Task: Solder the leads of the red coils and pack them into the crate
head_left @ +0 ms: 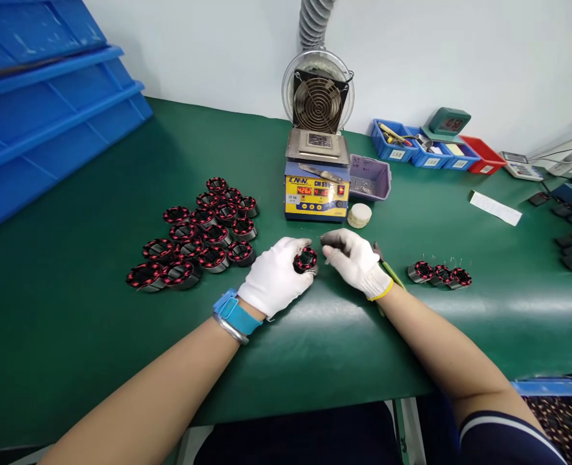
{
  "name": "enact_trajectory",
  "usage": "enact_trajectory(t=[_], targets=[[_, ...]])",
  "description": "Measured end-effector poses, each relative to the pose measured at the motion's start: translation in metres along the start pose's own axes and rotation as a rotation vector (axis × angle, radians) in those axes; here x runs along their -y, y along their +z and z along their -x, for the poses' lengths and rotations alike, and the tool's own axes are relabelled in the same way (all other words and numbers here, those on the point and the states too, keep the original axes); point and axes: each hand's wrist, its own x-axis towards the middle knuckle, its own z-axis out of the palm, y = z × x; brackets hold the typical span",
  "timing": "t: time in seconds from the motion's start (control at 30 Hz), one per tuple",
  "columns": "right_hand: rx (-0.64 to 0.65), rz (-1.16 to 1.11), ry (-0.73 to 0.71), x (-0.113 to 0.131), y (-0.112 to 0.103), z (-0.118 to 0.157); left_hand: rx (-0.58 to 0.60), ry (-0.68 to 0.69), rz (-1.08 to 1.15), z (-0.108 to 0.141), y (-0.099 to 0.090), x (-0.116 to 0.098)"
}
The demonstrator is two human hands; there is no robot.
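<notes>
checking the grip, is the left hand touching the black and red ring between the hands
Touching. The head view shows the left hand curled around the ring, with gloved fingers against its side.

The held ring [306,259] is short and dark-walled, with red and black segments around its upper face and an open center. It sits upright between the thumb and fingers of the left hand [286,271], its opening facing up. Left of the grip, similar rings [212,236] stand close together in a cluster, openings up. Well to the right of the grip, three more rings [441,276] stand in a row, thin wire ends poking up from them.
</notes>
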Motion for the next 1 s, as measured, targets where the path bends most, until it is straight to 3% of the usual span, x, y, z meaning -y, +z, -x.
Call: enact_trajectory(t=[0.1, 0.3, 0.43, 0.53, 0.73, 0.87, 1.0], targets=[[0.080, 0.004, -0.008, -0.002, 0.002, -0.001, 0.008, 0.023, 0.052, 0.001, 0.000, 0.000], [0.007, -0.514, 0.302, -0.007, -0.003, -0.011, -0.067, 0.047, 0.228, 0.002, 0.000, 0.005], [0.244, -0.683, 0.258, 0.006, 0.000, -0.007, -0.075, 0.107, 0.258, 0.002, 0.001, 0.005], [0.300, -0.754, 0.249, 0.011, 0.005, -0.002, -0.087, 0.176, 0.255, 0.003, 0.002, 0.002], [0.235, -0.740, 0.242, 0.016, 0.012, 0.004, -0.157, 0.167, 0.202, 0.004, 0.005, -0.004], [0.214, -0.632, 0.256, 0.025, 0.016, 0.008, -0.140, 0.187, 0.185, 0.004, 0.008, -0.003], [0.051, -0.534, 0.223, 0.024, 0.022, 0.010, -0.129, 0.193, 0.136, 0.002, 0.008, 0.002]])
